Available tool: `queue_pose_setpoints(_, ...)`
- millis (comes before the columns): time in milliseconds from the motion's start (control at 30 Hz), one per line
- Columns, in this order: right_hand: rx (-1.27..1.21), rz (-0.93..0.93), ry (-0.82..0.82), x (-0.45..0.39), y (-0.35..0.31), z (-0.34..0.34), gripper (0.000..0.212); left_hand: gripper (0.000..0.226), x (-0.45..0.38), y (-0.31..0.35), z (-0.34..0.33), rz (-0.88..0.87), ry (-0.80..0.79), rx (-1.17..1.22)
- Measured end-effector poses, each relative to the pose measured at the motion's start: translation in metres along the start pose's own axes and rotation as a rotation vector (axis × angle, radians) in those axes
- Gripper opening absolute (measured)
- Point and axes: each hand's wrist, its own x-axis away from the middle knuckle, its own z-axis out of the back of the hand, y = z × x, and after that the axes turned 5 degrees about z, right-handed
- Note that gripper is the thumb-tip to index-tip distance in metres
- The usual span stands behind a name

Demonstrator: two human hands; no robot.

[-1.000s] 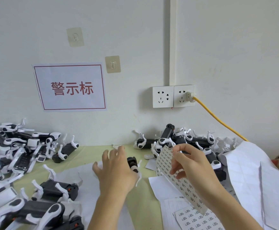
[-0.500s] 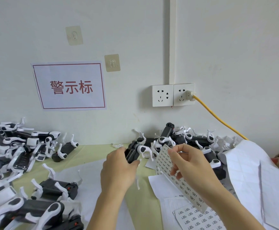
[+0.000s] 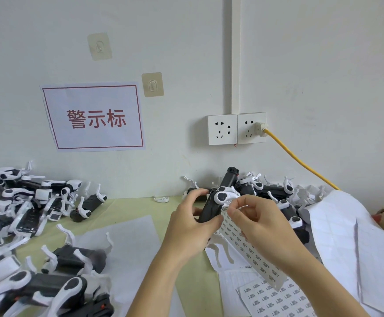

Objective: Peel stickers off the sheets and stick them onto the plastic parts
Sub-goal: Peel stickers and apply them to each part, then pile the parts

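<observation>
Leftmost, against the wall, a heap of black-and-white plastic parts (image 3: 26, 202) spreads over the green tabletop (image 3: 127, 209), with more of them nearer me and a blank white sheet (image 3: 127, 239) lying between that heap and my hands.

My left hand (image 3: 186, 227) comes next: fingers and thumb clamped round one black plastic part (image 3: 211, 209), held up off the tabletop, its white clip end pointing toward the wall socket (image 3: 236, 129). Rigid moulded piece, light; thin white prongs hang below it and look easy to snap, so I judge the black body the place to hold.

Just right of it, touching, my right hand (image 3: 262, 227) pinches the top edge of the sticker strip (image 3: 255, 255), fingertips bunched at the part. Whether a sticker is already lifted, I cannot tell. Strip is limp paper, bends under its own weight; labels small, likely to curl or stick to skin, so take them by a corner.

Below the strip lies a printed sticker sheet (image 3: 275, 300). Right of the socket, a yellow cable (image 3: 300, 165) runs down behind a second pile of parts (image 3: 271, 191) and loose backing sheets (image 3: 346, 236).
</observation>
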Motion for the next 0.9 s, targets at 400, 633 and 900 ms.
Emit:
queue_pose_setpoints(400,0.129,0.062,0.008,-0.0012,0.0053,0.0001,0.015,0.059,-0.0005,-0.0031,-0.0014,-0.068,-0.033,-0.003)
queue_pose_setpoints(633,0.176,0.079,0.013,-0.0006,0.0074,-0.0006,0.016,0.062,-0.0034,-0.0059,-0.0001,-0.057,-0.059,0.0)
queue_pose_setpoints(900,0.223,0.088,-0.002,-0.0008,0.0087,-0.0009,0.019,0.069,-0.0035,-0.0073,-0.0013,-0.028,-0.089,-0.016)
